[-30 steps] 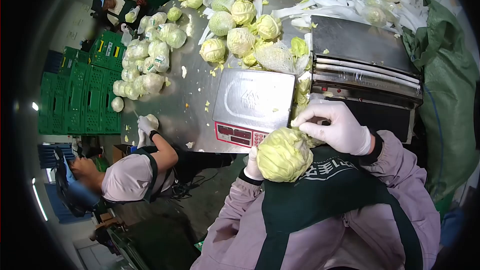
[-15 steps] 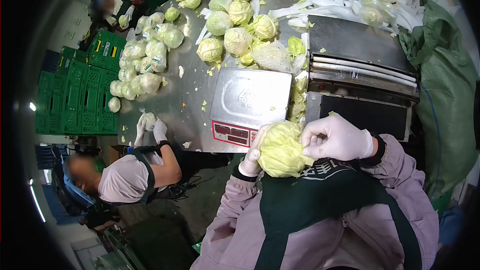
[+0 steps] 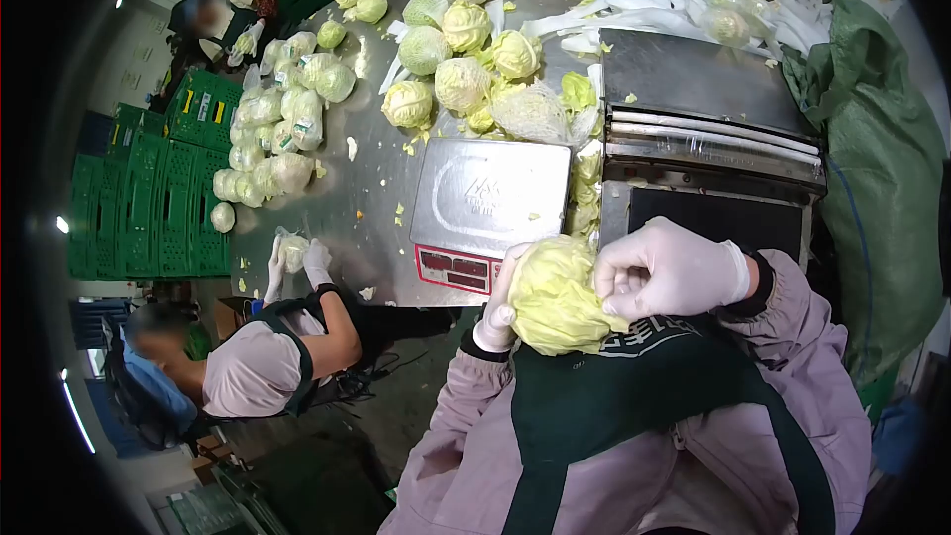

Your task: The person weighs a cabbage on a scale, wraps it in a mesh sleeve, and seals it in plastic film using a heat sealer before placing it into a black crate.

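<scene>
A pale green cabbage [image 3: 555, 299] is held in front of my apron, just off the near edge of the scale. My left hand [image 3: 500, 307], in a white glove, cups it from the left side; part of the fingers is behind the head. On the other side my right hand [image 3: 674, 269], gloved too, pinches an outer leaf at the cabbage's right edge. Beyond the cabbage lies a flat weighing scale [image 3: 490, 193] with a red-framed display. Several cabbages [image 3: 462, 85], some in white foam netting, sit behind the scale.
Wrapped cabbages [image 3: 287, 119] are grouped on the metal table [image 3: 371, 228] at left. A wrapping machine [image 3: 708, 89] stands right of the scale, beside a green sack [image 3: 882, 188]. A co-worker [image 3: 253, 357] handles a cabbage at left; green crates [image 3: 149, 198] are stacked beyond.
My right hand keeps its pinch on the leaf edge, and the cabbage stays in my left hand. The whole view has shifted slightly. The distant co-worker's hands have moved a little.
</scene>
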`<action>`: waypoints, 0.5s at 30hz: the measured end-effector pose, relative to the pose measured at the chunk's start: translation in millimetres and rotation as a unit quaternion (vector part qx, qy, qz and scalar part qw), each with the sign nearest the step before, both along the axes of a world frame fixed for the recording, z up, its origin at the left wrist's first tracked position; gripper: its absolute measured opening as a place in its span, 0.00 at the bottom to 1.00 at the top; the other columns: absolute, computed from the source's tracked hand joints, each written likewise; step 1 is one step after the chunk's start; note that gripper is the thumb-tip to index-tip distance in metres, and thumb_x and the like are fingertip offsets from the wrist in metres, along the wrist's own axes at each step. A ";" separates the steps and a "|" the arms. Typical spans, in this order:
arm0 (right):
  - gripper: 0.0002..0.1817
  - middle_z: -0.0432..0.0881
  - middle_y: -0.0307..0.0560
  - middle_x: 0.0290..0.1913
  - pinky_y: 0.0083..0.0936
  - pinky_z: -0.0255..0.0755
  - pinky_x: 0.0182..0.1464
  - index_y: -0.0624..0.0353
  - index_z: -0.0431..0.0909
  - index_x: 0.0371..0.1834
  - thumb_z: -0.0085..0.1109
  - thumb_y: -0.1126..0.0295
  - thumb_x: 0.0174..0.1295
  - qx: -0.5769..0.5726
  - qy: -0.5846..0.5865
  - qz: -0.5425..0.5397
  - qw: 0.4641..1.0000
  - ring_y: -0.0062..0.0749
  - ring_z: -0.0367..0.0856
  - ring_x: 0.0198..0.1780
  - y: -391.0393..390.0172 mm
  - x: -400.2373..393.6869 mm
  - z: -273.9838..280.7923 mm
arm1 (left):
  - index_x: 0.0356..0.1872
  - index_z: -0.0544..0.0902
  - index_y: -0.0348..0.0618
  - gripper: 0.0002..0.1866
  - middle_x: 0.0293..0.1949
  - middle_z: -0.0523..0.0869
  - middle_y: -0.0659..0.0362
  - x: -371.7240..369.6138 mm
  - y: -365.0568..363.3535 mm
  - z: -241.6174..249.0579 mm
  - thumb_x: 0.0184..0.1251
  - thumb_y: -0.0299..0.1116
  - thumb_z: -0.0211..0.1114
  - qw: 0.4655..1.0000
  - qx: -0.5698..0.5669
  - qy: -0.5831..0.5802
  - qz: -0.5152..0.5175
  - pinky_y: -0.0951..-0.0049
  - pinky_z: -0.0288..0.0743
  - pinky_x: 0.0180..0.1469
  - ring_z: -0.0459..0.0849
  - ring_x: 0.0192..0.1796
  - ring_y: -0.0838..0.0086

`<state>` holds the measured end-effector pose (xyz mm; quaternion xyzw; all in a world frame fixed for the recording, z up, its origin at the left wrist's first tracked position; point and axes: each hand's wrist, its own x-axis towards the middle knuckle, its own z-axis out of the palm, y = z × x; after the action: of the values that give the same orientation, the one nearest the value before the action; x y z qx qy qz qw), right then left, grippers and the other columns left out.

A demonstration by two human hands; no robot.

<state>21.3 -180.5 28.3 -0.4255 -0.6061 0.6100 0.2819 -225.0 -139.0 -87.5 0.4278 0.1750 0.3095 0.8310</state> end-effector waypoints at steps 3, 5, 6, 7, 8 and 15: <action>0.05 0.79 0.37 0.22 0.17 0.70 0.31 0.62 0.81 0.32 0.65 0.73 0.55 0.017 -0.010 -0.067 0.998 0.13 0.75 0.26 1.2 3.7 -5.8 | 0.66 0.57 0.31 0.52 0.64 0.67 0.41 -0.7 -4.7 -2.4 0.50 0.61 0.68 0.999 -0.032 -0.017 0.024 0.57 0.67 0.66 0.71 0.65 0.57; 0.06 0.80 0.37 0.23 0.17 0.71 0.31 0.62 0.81 0.32 0.65 0.72 0.55 0.007 0.001 -0.017 1.000 0.14 0.76 0.25 -9.2 1.7 12.2 | 0.67 0.56 0.31 0.54 0.63 0.68 0.41 -5.8 -7.5 -6.4 0.49 0.60 0.70 0.989 -0.119 -0.038 0.082 0.56 0.70 0.64 0.73 0.63 0.55; 0.06 0.80 0.36 0.23 0.17 0.71 0.32 0.61 0.81 0.33 0.65 0.71 0.56 -0.029 0.021 0.024 0.999 0.15 0.77 0.25 -11.7 -0.1 19.4 | 0.68 0.56 0.32 0.55 0.63 0.68 0.41 -9.9 -6.4 -11.6 0.47 0.60 0.71 0.987 -0.127 -0.040 0.095 0.55 0.72 0.64 0.73 0.63 0.54; 0.04 0.81 0.39 0.23 0.17 0.71 0.32 0.61 0.81 0.33 0.63 0.73 0.57 0.000 0.001 0.041 0.999 0.16 0.78 0.26 -10.9 0.6 16.0 | 0.68 0.56 0.32 0.55 0.63 0.68 0.41 -13.4 -4.5 -10.7 0.47 0.60 0.71 0.987 -0.126 -0.039 0.094 0.55 0.72 0.64 0.73 0.63 0.54; 0.04 0.81 0.40 0.23 0.18 0.72 0.32 0.61 0.81 0.33 0.62 0.73 0.57 0.022 -0.013 -0.024 0.999 0.20 0.78 0.26 -7.6 1.6 3.1 | 0.67 0.56 0.32 0.54 0.63 0.69 0.41 -16.7 -1.2 -9.5 0.47 0.60 0.71 0.990 -0.110 -0.027 0.082 0.54 0.72 0.64 0.74 0.62 0.55; 0.20 0.78 0.44 0.36 0.23 0.74 0.39 0.59 0.77 0.50 0.68 0.62 0.57 0.131 -0.047 -0.135 0.981 0.27 0.77 0.34 -4.8 -22.2 -16.6 | 0.66 0.57 0.31 0.53 0.62 0.68 0.42 -9.9 2.3 -3.9 0.49 0.61 0.69 0.996 -0.060 -0.006 0.063 0.57 0.68 0.65 0.72 0.63 0.57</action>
<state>-0.9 -185.4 11.7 -0.4911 -0.6303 0.4610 0.3861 -234.8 -136.7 -91.4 0.3633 0.2153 0.3531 0.8349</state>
